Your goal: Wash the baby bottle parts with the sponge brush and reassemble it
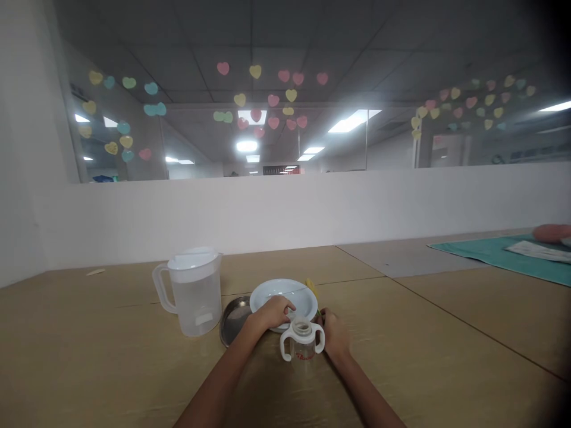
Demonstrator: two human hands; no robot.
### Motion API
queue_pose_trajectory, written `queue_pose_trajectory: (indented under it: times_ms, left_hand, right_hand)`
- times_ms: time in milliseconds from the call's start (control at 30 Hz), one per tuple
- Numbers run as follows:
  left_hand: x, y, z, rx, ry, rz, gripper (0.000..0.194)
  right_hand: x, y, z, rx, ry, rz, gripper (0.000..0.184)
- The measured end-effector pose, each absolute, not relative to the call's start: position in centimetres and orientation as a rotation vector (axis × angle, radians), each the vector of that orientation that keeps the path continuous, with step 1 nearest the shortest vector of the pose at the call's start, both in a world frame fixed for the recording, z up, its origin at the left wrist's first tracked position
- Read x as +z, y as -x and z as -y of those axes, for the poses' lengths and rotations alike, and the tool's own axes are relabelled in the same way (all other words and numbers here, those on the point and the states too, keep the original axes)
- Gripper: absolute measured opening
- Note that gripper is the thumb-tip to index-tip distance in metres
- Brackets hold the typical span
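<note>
My left hand [275,310] is closed over the near side of a white bowl [260,289], its fingertips pinching a small, clear-looking piece that I cannot make out well. My right hand [335,334] is wrapped round the green handle of a brush-like tool with a yellow head [311,287], which points up beside the bowl's right rim. Between my wrists stands a clear baby bottle [304,349] with two white handles, red lettering and an uncovered neck. The bottle is upright on the table, in front of the bowl.
A lidded translucent pitcher [197,303] holding liquid stands on the left. A round metal tray [228,333] lies partly behind my left forearm. At the far right a teal mat [479,249] bears a pink item [552,233]. A white wall [267,214] borders the table's back.
</note>
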State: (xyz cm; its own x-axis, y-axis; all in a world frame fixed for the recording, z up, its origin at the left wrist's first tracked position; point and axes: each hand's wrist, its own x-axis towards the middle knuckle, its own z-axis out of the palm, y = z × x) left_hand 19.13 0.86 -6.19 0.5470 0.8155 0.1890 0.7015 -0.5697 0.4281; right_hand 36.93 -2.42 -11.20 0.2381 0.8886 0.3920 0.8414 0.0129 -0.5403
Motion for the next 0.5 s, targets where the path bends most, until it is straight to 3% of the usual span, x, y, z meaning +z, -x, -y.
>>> queue_pose_trajectory:
  times_ms: [300,500]
  left_hand:
    - [-6.4,-18.9,-1.2,0.615,-2.269,-1.332,0.008]
    - [-6.0,-17.8,-2.3,0.849,-1.916,-1.311,0.015]
  right_hand:
    - [-10.3,-37.0,2.6,0.179,1.986,1.437,0.024]
    - [-10.1,-37.1,2.6,0.229,1.941,1.351,0.023]
